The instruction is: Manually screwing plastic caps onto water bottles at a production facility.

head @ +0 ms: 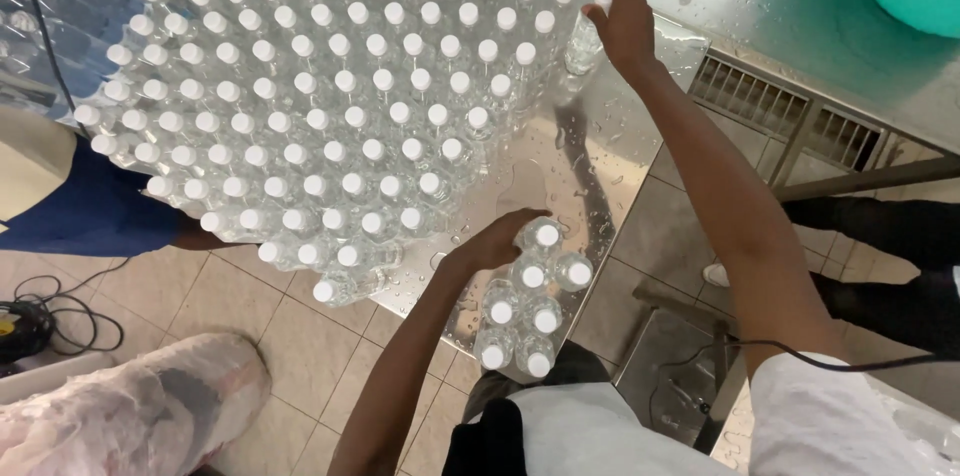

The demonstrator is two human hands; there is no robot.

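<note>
My right hand (625, 24) is stretched far out, fingers curled down over the white cap of a clear bottle (585, 41) that stands upright at the near-right edge of the big block of bottles (330, 106); the cap sits under my fingertips, the body hangs straight below, long axis vertical. My left hand (495, 241) lies much nearer me, fingers pressed together against the far-left side of a small cluster of bottles (530, 306). That cluster stands well apart from the gripped bottle, back toward me along the wet steel table (590, 166).
</note>
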